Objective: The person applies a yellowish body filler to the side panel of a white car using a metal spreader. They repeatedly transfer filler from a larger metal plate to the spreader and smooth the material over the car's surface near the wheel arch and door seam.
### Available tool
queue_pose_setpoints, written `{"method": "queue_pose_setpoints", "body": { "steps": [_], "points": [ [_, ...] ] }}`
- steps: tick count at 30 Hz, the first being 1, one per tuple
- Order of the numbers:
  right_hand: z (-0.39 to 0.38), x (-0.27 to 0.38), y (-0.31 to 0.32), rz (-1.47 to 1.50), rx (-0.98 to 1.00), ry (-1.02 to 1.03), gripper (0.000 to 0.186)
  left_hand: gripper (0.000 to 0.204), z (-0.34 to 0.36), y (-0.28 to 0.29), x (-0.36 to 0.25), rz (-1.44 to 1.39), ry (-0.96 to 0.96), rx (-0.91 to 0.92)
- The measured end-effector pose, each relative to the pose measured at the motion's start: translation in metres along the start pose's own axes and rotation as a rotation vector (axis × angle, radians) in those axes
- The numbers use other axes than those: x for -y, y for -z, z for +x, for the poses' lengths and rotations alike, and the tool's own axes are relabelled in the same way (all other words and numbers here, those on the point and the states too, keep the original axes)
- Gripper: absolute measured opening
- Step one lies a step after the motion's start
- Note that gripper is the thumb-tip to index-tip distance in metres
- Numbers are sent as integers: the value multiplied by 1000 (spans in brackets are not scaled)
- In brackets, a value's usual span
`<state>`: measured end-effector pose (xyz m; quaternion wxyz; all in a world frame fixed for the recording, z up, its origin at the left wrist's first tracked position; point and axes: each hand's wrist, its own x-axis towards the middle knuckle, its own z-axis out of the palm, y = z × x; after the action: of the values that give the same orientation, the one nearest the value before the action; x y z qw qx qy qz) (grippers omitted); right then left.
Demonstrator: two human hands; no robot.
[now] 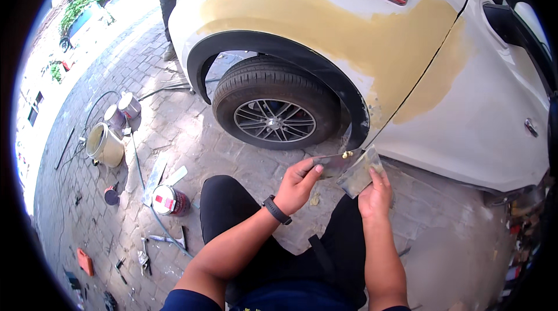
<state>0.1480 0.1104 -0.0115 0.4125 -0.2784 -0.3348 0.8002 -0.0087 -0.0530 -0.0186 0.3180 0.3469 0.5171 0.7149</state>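
Note:
My left hand [298,184], with a dark watch on its wrist, grips a thin flat metal spreader [332,166]. A small dab of yellowish putty [347,154] sits on the spreader's far edge. My right hand [376,195] is closed on a flat, putty-smeared plate [357,176], its thumb on the upper face. The spreader and plate meet or overlap in front of my knees; whether they touch I cannot tell. Just beyond them is a white car's front fender and door [465,131], with a broad tan patch of filler [349,35] across both above the wheel arch.
The front wheel [276,119] stands ahead under a black arch trim [290,47]. At left on the paving are a tin [168,200], a bucket [106,145], paint cans [129,105], a hose [139,166], a hammer-like tool [174,238] and an orange item [85,261]. A person [170,3] stands beyond the fender.

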Motion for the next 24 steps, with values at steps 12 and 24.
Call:
{"method": "queue_pose_setpoints", "body": {
  "steps": [12, 24],
  "points": [
    [-1, -9, -2, -195, 164, -20, 20, 38, -3, -8, -21, 395, -53, 179],
    [-16, 53, -28, -161, 452, 458, 33, 29, 4, -1, 2, 22, 25, 11]
  ]
}}
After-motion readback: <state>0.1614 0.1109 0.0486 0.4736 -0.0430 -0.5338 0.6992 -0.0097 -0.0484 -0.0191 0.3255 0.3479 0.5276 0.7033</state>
